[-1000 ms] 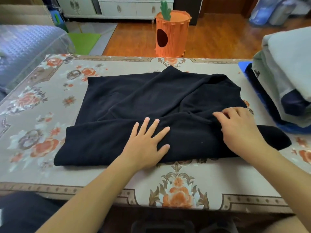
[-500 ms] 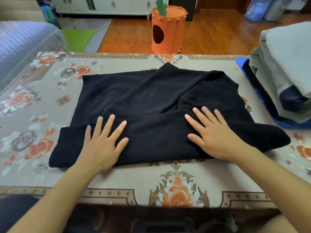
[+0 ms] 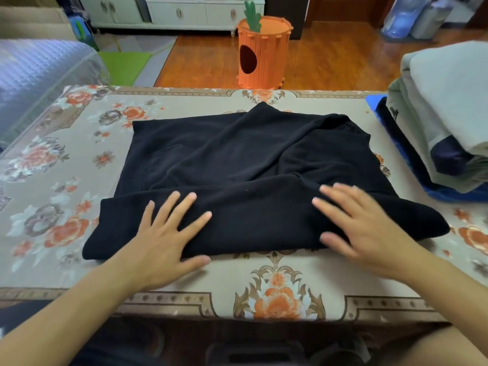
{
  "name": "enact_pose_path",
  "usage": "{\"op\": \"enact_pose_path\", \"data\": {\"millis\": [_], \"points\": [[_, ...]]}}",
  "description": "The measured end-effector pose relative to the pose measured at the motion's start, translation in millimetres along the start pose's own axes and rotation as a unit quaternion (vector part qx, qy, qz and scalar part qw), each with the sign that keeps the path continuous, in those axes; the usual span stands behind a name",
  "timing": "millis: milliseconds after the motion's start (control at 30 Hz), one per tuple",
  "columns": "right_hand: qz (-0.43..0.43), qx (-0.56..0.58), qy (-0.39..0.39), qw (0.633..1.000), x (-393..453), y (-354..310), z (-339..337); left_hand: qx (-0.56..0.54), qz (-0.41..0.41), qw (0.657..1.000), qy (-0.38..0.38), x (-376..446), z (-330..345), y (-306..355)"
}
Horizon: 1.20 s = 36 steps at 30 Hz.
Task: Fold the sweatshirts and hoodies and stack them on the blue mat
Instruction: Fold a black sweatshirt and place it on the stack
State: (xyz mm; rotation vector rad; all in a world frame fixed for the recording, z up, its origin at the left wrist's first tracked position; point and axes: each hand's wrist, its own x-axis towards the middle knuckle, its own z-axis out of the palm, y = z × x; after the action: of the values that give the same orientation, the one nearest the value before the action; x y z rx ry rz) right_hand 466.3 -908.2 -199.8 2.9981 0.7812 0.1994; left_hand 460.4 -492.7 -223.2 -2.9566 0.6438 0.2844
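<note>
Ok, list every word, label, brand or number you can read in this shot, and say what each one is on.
Small white print on the dark garment low in the stack on the blue mat: too small and blurred to read.
Black sweatshirt under the hands: no print showing.
Floral table cover and orange carrot-shaped bin: no writing visible.

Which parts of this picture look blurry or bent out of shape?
In the head view, the right hand is smeared by motion blur while the left hand looks sharper; the black sweatshirt shows little fold detail because it is so dark; the wide lens bows the table edge.
</note>
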Motion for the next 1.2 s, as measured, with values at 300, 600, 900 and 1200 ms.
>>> {"op": "enact_pose_path", "data": {"millis": [300, 600, 900, 1200], "points": [[0.074, -0.109, -0.197, 0.972, 22.2, -24.3, -0.9, 0.032, -0.019, 0.996, -0.084, 14.1, -24.3, 7.5], [0.064, -0.024, -0.41, 0.91, -12.7, -49.4, -57.4, -0.047, 0.006, 0.987, -0.153, -39.2, -45.6, 25.8], [0.147, 0.071, -0.162, 0.973, 83.8, -67.1, 20.7, -0.025, -0.085, 0.996, 0.025, 41.0, -3.2, 56.5], [0.15, 0.144, -0.149, 0.967, 92.3, -56.3, 23.0, -0.028, -0.046, 0.998, 0.03, 50.6, -5.4, 44.1]]}}
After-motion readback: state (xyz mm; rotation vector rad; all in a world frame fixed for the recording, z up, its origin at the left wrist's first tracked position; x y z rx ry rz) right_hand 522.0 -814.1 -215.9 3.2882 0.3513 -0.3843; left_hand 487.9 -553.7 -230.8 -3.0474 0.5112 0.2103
